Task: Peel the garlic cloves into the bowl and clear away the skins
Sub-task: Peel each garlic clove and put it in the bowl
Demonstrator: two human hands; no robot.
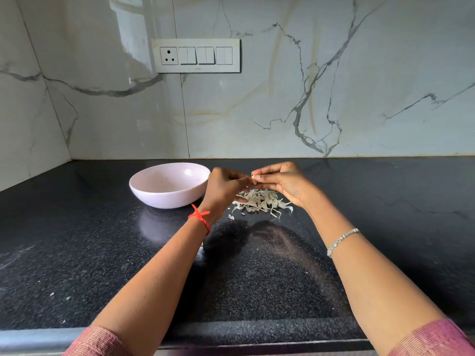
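Note:
A small pale garlic clove (254,179) sits between the fingertips of both hands, held above a heap of dry garlic skins (262,202) on the black counter. My right hand (281,181) pinches the clove with thumb and forefinger. My left hand (223,187), with a red thread at the wrist, has curled fingers meeting the clove from the left. A pale pink bowl (144,187) stands on the counter just left of my left hand; its inside is hard to make out from this angle.
The black speckled counter (77,253) runs into a corner at the left, backed by a marble wall with a switch panel (196,55). A few stray skin flakes (231,217) lie near the heap. The counter's front edge is at the bottom.

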